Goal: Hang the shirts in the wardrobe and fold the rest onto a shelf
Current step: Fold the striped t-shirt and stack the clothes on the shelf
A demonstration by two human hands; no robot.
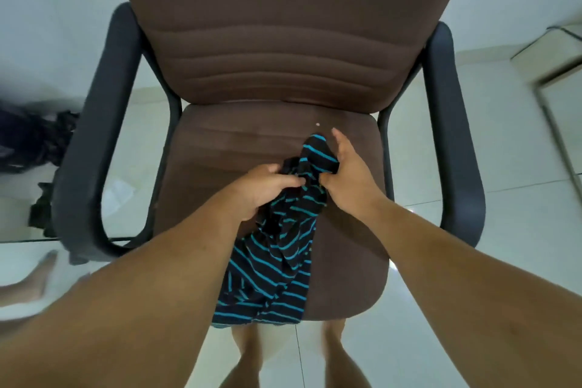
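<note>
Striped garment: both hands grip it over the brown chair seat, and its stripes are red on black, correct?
Not quite. The head view shows the striped garment has blue stripes, not red. The left hand and right hand do grip it over the brown chair seat.

both forearms bare to the frame edge, no sleeves in view. left hand (263, 187) and right hand (348, 176) bare: no gloves, rings or watch. legs bare at bottom of frame.

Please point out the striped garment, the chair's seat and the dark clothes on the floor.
striped garment (271, 274), head view, hanging lower part.
chair's seat (220, 142), head view, bare cushion.
dark clothes (31, 135), head view, middle of pile.
</note>
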